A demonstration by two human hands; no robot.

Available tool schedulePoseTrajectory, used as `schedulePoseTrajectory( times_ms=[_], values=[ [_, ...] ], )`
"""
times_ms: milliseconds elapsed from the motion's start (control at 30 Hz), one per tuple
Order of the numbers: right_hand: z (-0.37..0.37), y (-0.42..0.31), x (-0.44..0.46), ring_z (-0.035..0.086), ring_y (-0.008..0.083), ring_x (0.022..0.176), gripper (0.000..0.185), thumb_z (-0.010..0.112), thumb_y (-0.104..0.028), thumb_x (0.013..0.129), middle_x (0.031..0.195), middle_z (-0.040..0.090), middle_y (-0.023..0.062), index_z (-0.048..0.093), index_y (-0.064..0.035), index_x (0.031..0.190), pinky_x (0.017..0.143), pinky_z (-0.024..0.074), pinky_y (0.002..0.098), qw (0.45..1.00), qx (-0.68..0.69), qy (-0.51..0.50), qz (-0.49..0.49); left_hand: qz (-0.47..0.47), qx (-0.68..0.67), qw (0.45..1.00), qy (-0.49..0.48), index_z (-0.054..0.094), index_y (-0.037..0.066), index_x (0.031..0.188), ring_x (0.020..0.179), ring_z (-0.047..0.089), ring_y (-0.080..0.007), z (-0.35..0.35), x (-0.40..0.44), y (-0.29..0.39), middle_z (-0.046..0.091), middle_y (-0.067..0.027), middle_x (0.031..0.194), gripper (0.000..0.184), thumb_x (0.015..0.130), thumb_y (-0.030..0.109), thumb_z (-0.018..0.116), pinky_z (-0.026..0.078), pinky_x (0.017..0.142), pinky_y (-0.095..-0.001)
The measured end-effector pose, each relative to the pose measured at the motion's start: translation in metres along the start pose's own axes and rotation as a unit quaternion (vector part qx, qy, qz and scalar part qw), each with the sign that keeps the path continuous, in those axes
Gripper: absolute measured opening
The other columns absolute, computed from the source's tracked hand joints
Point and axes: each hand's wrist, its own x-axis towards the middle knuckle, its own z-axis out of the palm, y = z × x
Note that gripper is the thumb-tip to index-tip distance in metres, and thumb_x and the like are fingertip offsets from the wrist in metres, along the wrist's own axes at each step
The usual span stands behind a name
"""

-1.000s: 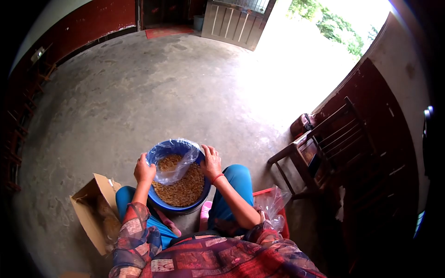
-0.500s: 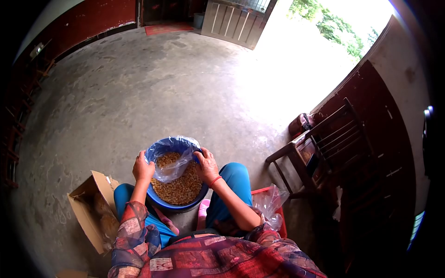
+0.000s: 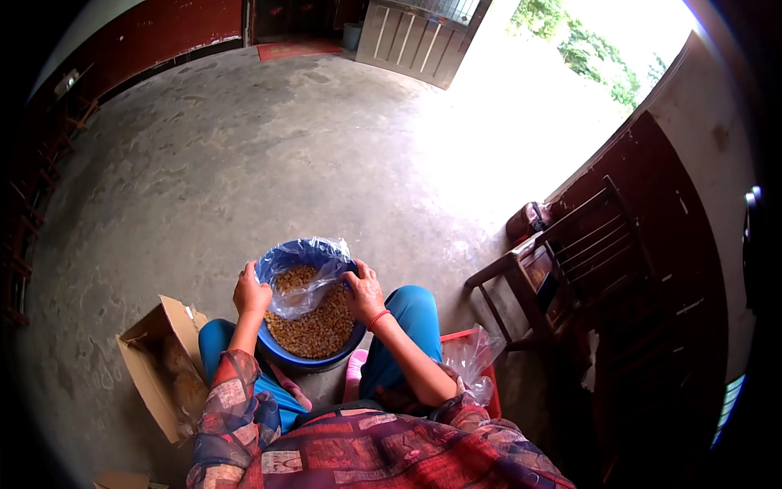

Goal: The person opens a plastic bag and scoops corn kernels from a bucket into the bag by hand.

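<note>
Between my knees is a round blue basin [image 3: 287,354] holding many small brown pieces [image 3: 318,328]. A clear plastic bag [image 3: 300,300] lies over the far part of the basin, covering some of the pieces. My left hand [image 3: 251,291] is closed at the basin's left rim, on the bag's edge. At the right rim my right hand [image 3: 363,292], with a red band on its wrist, is closed with thumb and fingers on the bag's other edge. Parts of the fingertips are hidden.
An open cardboard box [image 3: 155,371] with bagged brown items stands at my left. A red tray [image 3: 493,391] with clear plastic bags [image 3: 472,359] is at my right. Beyond it stands a wooden chair [image 3: 521,273], near a dark red container [image 3: 525,222].
My right hand has shifted slightly inward along the rim, and its fingers have closed on the bag's edge. The view has moved slightly.
</note>
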Motion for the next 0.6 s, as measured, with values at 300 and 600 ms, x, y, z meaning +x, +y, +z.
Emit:
schedulePoseTrajectory(
  times_ms=[300,600],
  values=[
    [-0.002,-0.002,0.000,0.041,0.0384,0.106,0.033,0.056,0.000,0.063,0.120,0.041,0.0179,0.056,-0.0111,0.094,0.091,0.0374,0.0413,1.000,0.002,-0.008,0.020,-0.014,-0.018,1.000,-0.010,0.022,0.019,0.132,0.099,0.052,-0.0354,-0.005,-0.003,0.007,0.050,-0.0181,0.116,0.075,0.066,0.005,0.055,0.045,0.080,-0.0418],
    [-0.001,0.000,-0.001,0.041,0.0384,0.106,0.032,0.055,0.001,0.062,0.120,0.041,0.0179,0.057,-0.0110,0.092,0.091,0.0372,0.0419,1.000,0.020,0.004,0.016,0.043,-0.068,0.994,0.075,0.004,0.024,0.137,0.101,0.051,-0.0372,-0.006,-0.007,0.011,0.047,-0.0213,0.120,0.092,0.064,0.005,0.056,0.045,0.079,-0.0425]
  ],
)
